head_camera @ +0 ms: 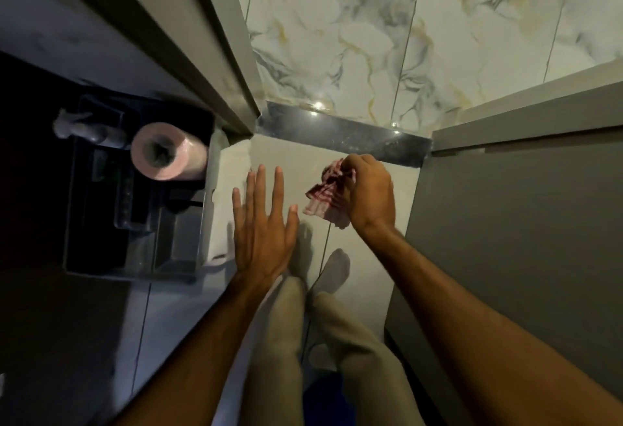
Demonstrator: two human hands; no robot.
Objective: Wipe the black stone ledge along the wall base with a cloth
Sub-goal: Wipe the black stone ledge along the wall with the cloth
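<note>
A shiny black stone ledge (340, 134) runs along the base of the marbled wall, between a door frame on the left and a grey cabinet on the right. My right hand (369, 194) is closed on a red-and-white striped cloth (325, 194), held in the air just in front of the ledge's right half; the cloth hangs loose and does not touch the stone. My left hand (261, 226) is flat and spread, fingers apart, holding nothing, hovering over the pale floor to the left of the cloth.
A grey door frame (215, 54) stands at left. A dark plastic bin (135, 196) with a pink paper roll (165, 151) sits beyond it. A grey cabinet (512, 223) closes in the right side. My legs and socked feet (333, 269) stand on the pale floor tiles.
</note>
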